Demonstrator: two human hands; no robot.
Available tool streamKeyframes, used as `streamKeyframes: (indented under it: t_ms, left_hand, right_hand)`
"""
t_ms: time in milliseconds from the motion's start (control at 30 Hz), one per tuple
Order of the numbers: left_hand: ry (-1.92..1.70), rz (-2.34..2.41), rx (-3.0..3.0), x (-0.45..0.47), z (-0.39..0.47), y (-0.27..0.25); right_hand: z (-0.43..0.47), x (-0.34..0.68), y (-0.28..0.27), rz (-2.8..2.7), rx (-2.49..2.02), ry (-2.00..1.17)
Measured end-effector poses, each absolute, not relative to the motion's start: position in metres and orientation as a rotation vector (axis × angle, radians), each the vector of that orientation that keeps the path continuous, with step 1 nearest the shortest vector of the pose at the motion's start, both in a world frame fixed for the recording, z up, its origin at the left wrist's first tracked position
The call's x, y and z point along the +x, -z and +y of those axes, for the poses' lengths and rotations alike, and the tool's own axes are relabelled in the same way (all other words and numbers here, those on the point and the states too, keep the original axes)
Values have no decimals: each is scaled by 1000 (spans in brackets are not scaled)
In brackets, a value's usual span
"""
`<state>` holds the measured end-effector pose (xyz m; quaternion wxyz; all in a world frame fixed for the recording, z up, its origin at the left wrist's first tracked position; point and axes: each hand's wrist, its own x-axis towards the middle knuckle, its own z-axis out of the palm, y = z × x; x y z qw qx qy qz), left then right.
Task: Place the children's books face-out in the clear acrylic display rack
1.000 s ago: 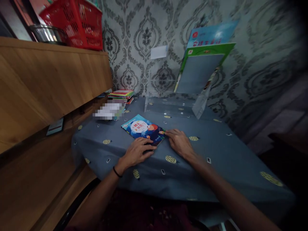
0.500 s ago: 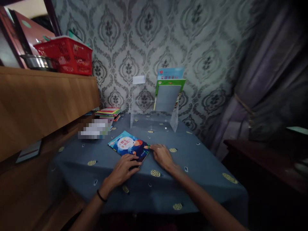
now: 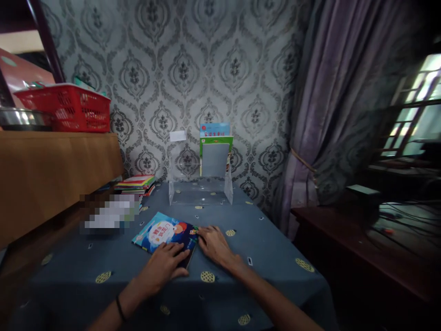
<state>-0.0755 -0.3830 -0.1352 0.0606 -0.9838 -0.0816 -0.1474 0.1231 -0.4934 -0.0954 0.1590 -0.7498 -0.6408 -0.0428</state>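
A blue picture book (image 3: 163, 233) with a white title circle and cartoon figures lies slantwise on the patterned tablecloth. My left hand (image 3: 164, 263), with a dark band at its wrist, lies over the book's near edge, fingers spread and thumb apart on the cover side. At the book's right corner is my right hand (image 3: 214, 243), its fingers bent together and closed at that corner; its thumb is hidden. Behind the book stands a clear plastic rack (image 3: 201, 200). Upright in its right part are a grey-backed book (image 3: 215, 160), a green-edged book and a blue-topped book (image 3: 215, 128).
A stack of books (image 3: 136, 184) and a blurred-out pile (image 3: 112, 214) occupy the table's left side. Above them, a wooden cabinet (image 3: 55, 170) carries a red basket (image 3: 81, 108) and a metal bowl (image 3: 25, 119). To the right are a curtain (image 3: 310, 92) and a dark desk (image 3: 344, 239).
The view has swung right and upward, so everything sits farther left and lower. Both hands stay at the same places on the book.
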Motion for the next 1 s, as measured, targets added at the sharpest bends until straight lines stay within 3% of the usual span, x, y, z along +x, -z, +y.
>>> streamKeyframes:
  t_ms: [267, 433, 633, 800, 1000]
  left_hand:
    - [483, -371, -3023, -45, -403, 132]
    - [543, -264, -3301, -42, -376, 109]
    - [617, -335, -3241, -13, -336, 122]
    - [506, -335, -3244, 1, -301, 130]
    - [253, -569, -3238, -9, -269, 124]
  right_hand:
    - [-482, 114, 96, -1712, -2219, 10]
    - [-486, 115, 101, -1720, -2242, -95]
    - [-488, 128, 102, -1783, -2188, -320]
    - [-485, 151, 107, -1918, -2057, -525]
    - [-486, 165, 114, -2071, -1943, -527]
